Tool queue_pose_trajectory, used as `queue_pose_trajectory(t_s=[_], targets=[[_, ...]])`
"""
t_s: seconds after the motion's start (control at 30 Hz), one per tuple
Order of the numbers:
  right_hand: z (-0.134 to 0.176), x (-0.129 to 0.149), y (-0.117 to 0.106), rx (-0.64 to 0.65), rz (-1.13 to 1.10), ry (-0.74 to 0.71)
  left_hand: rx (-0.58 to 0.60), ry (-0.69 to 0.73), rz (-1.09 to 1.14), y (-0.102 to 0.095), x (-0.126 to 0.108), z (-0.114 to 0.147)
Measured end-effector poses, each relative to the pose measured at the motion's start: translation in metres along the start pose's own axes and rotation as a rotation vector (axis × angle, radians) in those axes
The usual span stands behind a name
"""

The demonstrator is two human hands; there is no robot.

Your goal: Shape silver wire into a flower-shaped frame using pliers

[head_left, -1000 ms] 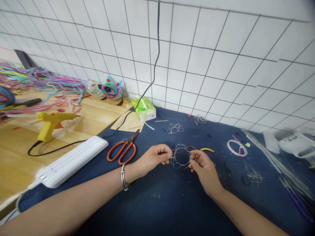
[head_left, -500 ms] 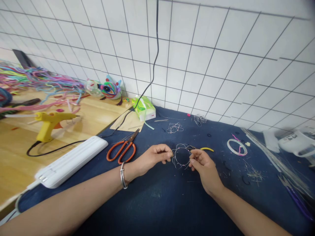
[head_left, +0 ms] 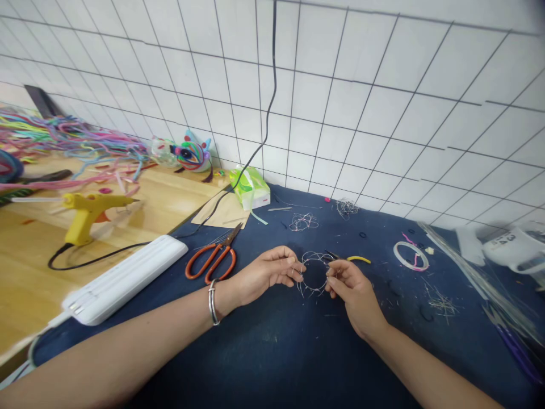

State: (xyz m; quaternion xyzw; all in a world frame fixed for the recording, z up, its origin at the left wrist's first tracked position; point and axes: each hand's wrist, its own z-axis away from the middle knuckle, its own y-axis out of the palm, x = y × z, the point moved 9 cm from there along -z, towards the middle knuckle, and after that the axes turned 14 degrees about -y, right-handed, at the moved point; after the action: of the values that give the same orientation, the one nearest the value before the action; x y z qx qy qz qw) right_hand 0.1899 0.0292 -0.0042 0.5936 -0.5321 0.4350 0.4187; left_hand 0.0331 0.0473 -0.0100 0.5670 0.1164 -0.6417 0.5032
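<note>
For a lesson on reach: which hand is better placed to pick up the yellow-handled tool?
Right hand, probably: the tool lies just beyond it, though that hand holds the wire ring; the left hand is farther.

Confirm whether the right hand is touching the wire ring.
Touching: the head view shows the right hand pinching the wire ring at its right edge with its fingers.

The person's left hand [head_left: 268, 271] has loosened its earlier pinch at the left edge of the wire ring [head_left: 314, 291]; its fingers [head_left: 295, 274] are now more spread, reaching farther right. The ring's far loops look flatter.
</note>
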Motion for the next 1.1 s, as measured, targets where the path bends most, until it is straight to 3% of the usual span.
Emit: queue_pose_trajectory(t_s=[0.23,0.73,1.1], targets=[[-0.001,-0.003,-0.004,0.010,0.123,-0.014,-0.146,0.092,-0.112,-0.012,-0.007,0.001],[-0.002,-0.003,-0.004,0.038,0.161,-0.010,-0.209,0.176,-0.381,-0.008,-0.015,0.002],[-0.002,0.006,-0.005,0.052,0.300,-0.055,-0.339,0.249,-0.672,-0.010,-0.026,0.008]])
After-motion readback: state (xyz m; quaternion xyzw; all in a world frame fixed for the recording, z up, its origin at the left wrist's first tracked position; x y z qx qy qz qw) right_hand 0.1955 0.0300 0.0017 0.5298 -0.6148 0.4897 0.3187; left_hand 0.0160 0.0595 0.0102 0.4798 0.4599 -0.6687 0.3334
